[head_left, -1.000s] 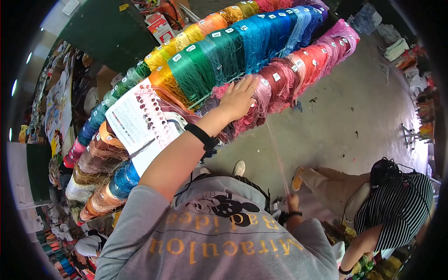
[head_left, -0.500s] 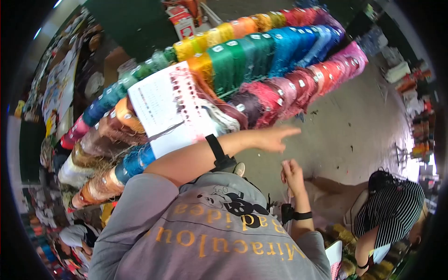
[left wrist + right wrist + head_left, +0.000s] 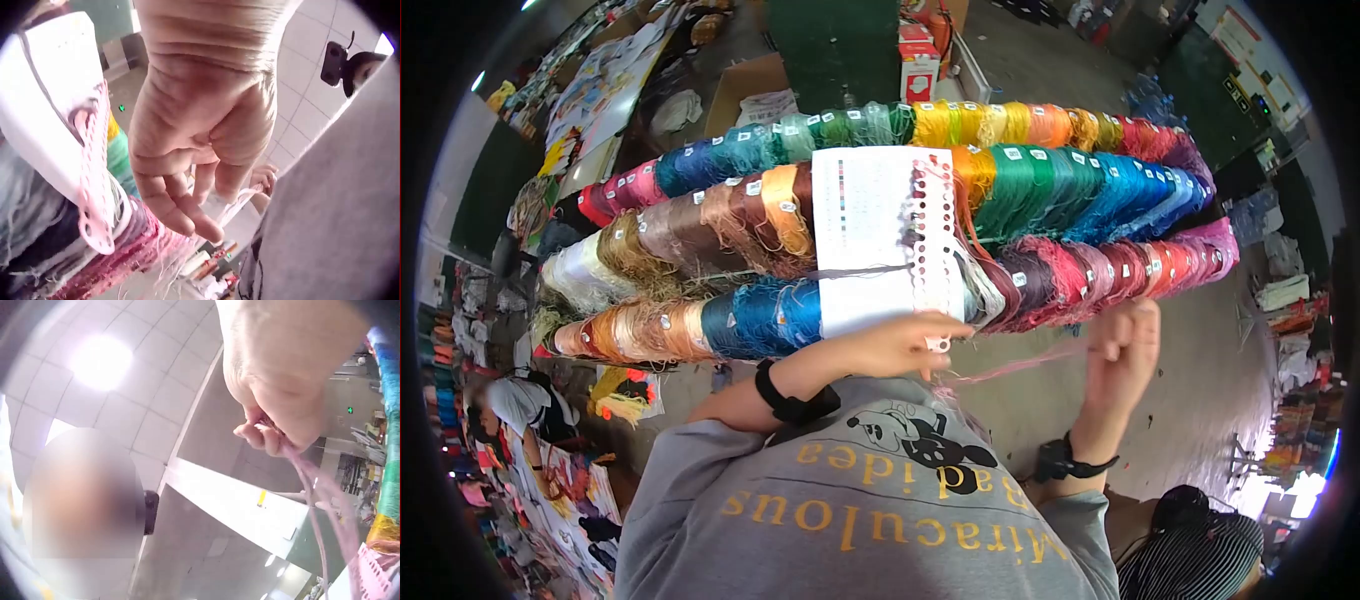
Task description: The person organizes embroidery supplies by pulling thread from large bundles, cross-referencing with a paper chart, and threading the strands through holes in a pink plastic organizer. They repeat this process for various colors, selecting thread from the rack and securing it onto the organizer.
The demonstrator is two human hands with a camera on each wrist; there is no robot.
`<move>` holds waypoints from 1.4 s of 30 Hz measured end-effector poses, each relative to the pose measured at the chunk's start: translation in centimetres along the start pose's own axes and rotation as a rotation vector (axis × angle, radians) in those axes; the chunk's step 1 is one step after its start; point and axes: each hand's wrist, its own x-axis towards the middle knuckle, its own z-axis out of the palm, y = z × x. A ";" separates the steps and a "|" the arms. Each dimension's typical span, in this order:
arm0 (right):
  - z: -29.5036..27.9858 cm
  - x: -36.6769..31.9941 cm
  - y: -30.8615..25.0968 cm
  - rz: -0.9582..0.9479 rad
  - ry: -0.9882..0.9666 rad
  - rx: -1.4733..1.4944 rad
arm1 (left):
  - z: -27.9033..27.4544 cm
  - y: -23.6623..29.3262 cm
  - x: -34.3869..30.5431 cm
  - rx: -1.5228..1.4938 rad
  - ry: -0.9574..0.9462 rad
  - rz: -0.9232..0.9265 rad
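Note:
Several strands of pink thread (image 3: 1020,370) stretch between my two hands in front of the shirt. My right hand (image 3: 1125,345), raised at the right, grips one end in curled fingers; in the right wrist view the strands (image 3: 319,512) trail down from its fist. My left hand (image 3: 910,345) is at the lower edge of a white sheet (image 3: 865,240), fingers bent around the other end of the thread. In the left wrist view the strands run past its thumb and fingertips, and loose ends hang below. A punched strip (image 3: 94,187) threaded with yarn lies along the sheet's side.
Three long rows of labelled thread hanks stand before me, with blue hanks (image 3: 760,315) left of the sheet and red-pink hanks (image 3: 1130,270) right of it. Another person in a striped top (image 3: 1200,560) is at the lower right. A cardboard box (image 3: 745,95) stands behind the rows.
My left hand has left the pink hanks and come back toward the shirt, now at the sheet's lower edge. The right hand has risen outward with the thread. The view has turned.

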 end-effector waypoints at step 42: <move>-0.3 3.5 21.5 0.009 -0.191 -1.156 | -6.9 -6.5 4.6 0.021 0.702 -0.164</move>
